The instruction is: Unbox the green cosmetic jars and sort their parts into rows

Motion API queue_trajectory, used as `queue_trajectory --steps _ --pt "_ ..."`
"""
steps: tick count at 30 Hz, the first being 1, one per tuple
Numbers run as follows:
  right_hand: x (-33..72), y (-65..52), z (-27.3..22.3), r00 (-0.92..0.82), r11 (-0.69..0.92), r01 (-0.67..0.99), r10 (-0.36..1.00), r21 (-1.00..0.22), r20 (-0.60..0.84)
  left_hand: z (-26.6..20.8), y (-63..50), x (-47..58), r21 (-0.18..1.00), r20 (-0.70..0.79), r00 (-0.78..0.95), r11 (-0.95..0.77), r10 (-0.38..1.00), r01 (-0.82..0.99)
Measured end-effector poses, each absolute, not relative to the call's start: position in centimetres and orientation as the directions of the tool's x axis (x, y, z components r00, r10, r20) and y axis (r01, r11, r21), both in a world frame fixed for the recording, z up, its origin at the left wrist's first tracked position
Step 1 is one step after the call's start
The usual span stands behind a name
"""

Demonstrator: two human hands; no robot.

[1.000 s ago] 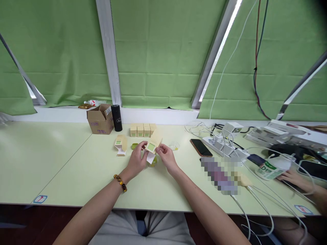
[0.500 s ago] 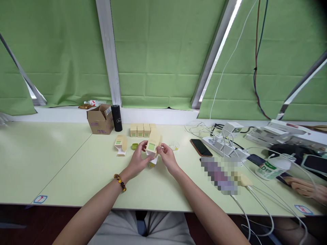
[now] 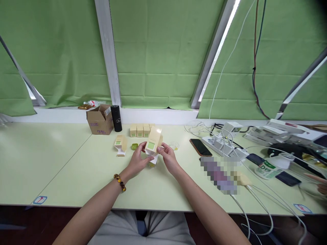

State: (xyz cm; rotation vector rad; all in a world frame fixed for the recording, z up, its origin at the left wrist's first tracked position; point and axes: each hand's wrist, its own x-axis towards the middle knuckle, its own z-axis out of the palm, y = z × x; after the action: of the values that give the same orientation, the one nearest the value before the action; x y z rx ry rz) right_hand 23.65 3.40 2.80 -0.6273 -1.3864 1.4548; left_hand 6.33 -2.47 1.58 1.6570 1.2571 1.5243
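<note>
Held carton (image 3: 154, 139) cream, green square (image 3: 151, 145); flask (image 3: 116, 119) black; bracelet (image 3: 120, 182) amber, seemingly dark-brown mottled.

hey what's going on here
A person is holding a small cream box in both hands over the table, the left hand on one side and the right hand on the other, with a white flap open at its lower end. Left of it stand a small green container and another opened box. A row of similar boxes sits behind. At the far right, part of another person's hand shows.
</note>
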Motion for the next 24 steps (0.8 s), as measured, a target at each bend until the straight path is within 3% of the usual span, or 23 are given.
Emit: queue_trajectory --steps 11,17,21,24 --pt "23.5 3.3 3.0 -0.306 0.135 -0.312 0.923 -0.941 0.234 1.1 -1.6 5.4 0.822 0.547 -0.013 -0.535 0.837 0.193" --pt "23.7 4.2 1.8 -0.173 0.248 -0.291 0.936 -0.924 0.305 0.9 -1.4 5.3 0.809 0.559 -0.030 -0.537 0.829 0.238" --pt "23.9 3.8 1.6 -0.041 0.464 -0.093 0.882 -0.881 0.469 1.0 -1.5 5.3 0.800 0.565 -0.118 -0.507 0.817 0.321" --pt "24.1 3.2 1.8 -0.037 0.726 0.130 0.684 -0.676 0.728 1.3 -1.8 5.2 0.738 0.633 -0.138 -0.541 0.762 0.403"
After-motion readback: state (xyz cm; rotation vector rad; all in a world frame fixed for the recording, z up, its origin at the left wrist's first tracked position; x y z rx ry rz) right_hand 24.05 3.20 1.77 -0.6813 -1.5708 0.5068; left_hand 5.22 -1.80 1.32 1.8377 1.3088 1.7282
